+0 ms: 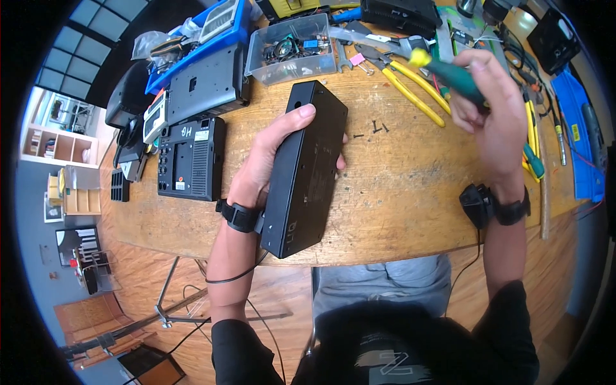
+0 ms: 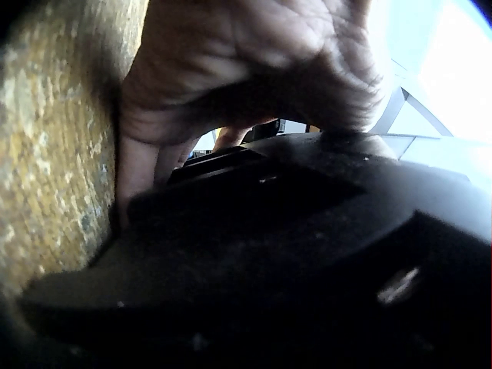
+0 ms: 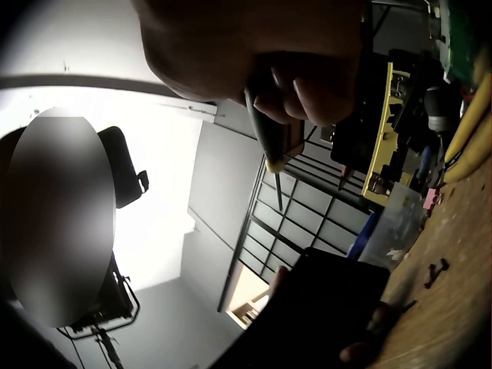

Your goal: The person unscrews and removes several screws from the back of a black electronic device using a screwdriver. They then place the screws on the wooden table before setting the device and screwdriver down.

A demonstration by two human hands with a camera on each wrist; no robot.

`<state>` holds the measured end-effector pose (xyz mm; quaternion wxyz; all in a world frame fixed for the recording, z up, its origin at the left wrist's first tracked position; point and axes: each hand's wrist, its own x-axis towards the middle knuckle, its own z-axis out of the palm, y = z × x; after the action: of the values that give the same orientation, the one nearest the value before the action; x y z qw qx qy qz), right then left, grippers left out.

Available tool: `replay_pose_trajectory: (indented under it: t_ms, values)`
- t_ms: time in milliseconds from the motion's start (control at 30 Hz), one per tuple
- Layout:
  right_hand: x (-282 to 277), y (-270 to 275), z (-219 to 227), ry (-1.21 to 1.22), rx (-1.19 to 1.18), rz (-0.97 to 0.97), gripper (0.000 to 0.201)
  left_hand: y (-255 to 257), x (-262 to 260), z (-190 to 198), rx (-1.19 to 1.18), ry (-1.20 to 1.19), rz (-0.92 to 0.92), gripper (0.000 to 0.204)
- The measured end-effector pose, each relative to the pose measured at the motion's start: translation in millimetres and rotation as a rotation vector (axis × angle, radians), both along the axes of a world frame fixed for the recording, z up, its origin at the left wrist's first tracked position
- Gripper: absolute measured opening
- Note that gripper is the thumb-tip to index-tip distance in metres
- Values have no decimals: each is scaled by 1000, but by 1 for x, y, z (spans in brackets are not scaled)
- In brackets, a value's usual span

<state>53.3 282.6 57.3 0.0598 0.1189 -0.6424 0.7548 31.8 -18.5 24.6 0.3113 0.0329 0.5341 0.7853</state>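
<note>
A long black box-shaped device (image 1: 308,167) stands tilted on its side near the table's front edge, gripped by the left hand (image 1: 256,154) with the thumb on its top edge and fingertips showing at the far side. In the left wrist view the hand (image 2: 246,69) arches over the dark casing (image 2: 254,246). The right hand (image 1: 494,115) holds a green screwdriver (image 1: 455,80) raised over the table, right of the device. The right wrist view shows the screwdriver's shaft (image 3: 279,192) pointing down, apart from the device (image 3: 315,307).
Several small dark screws (image 1: 376,127) lie on the wooden table (image 1: 398,205). Behind are a clear bin of parts (image 1: 292,51), yellow-handled pliers (image 1: 414,96) and a blue tray (image 1: 212,38). Another black device (image 1: 190,160) lies at left; more tools and a blue case (image 1: 581,141) are at right.
</note>
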Motion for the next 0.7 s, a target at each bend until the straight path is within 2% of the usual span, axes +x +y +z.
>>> replay_pose_trajectory:
  t_ms: [133, 233, 267, 333, 567, 700]
  values:
    - [-2, -17, 13, 106, -356, -95, 35, 0, 1, 2, -15, 11, 0, 60]
    - [-1, -14, 16, 20, -179, -5, 31, -1, 0, 2, -26, 24, 1, 59]
    - [-4, -18, 19, -33, -234, 18, 24, -2, -1, 1, -27, 23, -5, 58]
    - [-10, -26, 19, -72, -144, 41, 21, -2, -3, 0, -19, 18, -15, 58]
    - [-26, -65, 6, -146, 201, 112, 25, -5, -1, 1, -30, 0, -25, 59]
    - [-29, -75, -6, -204, 153, 160, 24, -5, -1, 2, -54, 0, -13, 60]
